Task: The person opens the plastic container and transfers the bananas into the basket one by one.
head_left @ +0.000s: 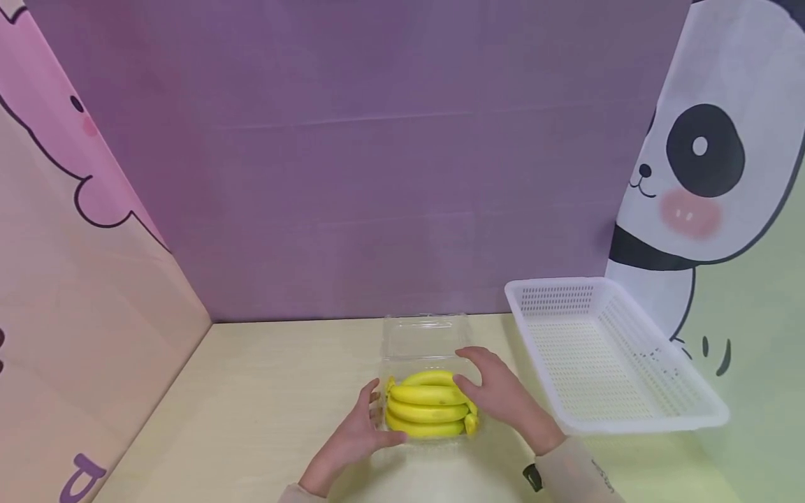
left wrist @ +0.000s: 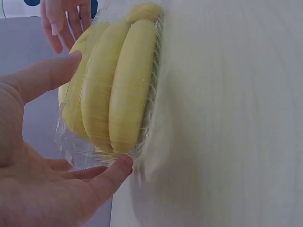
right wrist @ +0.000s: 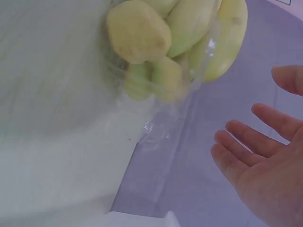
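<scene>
A clear plastic clamshell box (head_left: pixel 428 361) stands on the table with its lid (head_left: pixel 424 337) folded back toward the wall. Several yellow bananas (head_left: pixel 429 412) lie side by side inside it. My left hand (head_left: pixel 363 427) holds the box's left end, thumb along the front edge and fingers around the side. In the left wrist view its thumb (left wrist: pixel 49 75) and a fingertip meet the clear plastic. My right hand (head_left: pixel 499 391) is over the box's right end, fingers spread. The right wrist view shows this hand (right wrist: pixel 265 161) holding nothing, beside the bananas.
A white perforated plastic basket (head_left: pixel 553 391) sits to the right of the box, against the panda-printed side panel (head_left: pixel 748 307). A purple cloth wall (head_left: pixel 352 209) closes off the back. On the left stands a pink printed panel (head_left: pixel 82 300). The table (head_left: pixel 264 412) is pale wood.
</scene>
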A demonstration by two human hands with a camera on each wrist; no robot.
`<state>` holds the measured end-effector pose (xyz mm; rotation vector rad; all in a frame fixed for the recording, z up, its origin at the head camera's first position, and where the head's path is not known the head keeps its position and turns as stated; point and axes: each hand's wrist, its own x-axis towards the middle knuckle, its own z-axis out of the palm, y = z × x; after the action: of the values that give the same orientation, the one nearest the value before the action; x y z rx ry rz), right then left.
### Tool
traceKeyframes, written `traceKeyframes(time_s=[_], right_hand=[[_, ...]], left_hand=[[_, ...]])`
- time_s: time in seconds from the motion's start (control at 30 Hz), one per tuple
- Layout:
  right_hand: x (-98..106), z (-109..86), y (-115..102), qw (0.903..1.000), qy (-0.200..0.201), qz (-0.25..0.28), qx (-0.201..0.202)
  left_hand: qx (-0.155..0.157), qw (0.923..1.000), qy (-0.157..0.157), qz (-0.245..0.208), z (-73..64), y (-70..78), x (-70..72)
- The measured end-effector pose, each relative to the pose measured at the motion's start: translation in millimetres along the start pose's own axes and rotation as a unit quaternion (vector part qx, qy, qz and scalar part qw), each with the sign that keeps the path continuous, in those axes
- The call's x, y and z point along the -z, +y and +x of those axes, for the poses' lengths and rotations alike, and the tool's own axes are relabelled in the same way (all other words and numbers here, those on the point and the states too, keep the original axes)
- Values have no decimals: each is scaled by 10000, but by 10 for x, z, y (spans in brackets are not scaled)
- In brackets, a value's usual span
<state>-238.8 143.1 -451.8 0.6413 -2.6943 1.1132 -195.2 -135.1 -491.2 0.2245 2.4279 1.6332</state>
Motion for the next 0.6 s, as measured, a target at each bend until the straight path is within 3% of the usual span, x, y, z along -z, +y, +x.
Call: traceKeyframes(time_s=[0.27,0.6], right_hand=[[-57,-33,-148,9986,-61,-463,254],[-111,-58,-258,9921,-579,-958,560]], left_hand=[[89,9999,-30,130,12,-5,25],[75,9999,-77,53,14,57,9]])
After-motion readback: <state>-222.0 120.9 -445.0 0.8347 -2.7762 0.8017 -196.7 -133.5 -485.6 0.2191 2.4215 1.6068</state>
